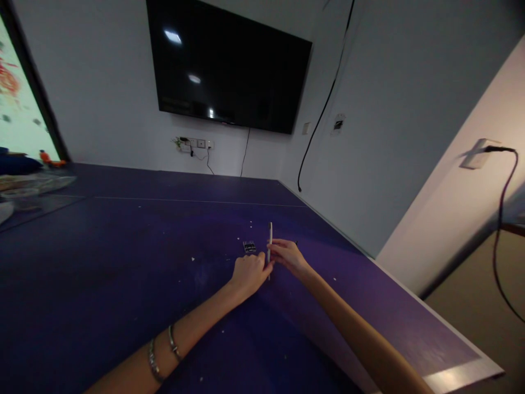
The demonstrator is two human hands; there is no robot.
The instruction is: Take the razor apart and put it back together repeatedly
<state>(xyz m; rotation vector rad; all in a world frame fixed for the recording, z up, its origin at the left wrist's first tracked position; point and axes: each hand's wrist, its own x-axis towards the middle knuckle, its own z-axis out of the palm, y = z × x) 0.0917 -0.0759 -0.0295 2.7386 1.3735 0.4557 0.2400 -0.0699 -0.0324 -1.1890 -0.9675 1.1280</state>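
Observation:
Over the purple tabletop (123, 262), a thin, upright white strip-like object (270, 234) stands between my two hands; I see it narrow side on and cannot tell its kind. My left hand (249, 272) is closed at its lower part, thumb and fingers against it. From the other side, my right hand (288, 255) pinches its middle with the fingertips. Just beyond my left hand lies a small dark rectangular piece (249, 247) with light details, too small to name. Two silver bracelets (152, 358) circle my left forearm.
Tiny white scraps (193, 259) are scattered over the tabletop. Clear plastic packaging (36, 186) and an orange item (49, 160) lie at the far left. A black television (229, 65) hangs on the wall. A black cable (328, 98) dangles down to the table's right edge.

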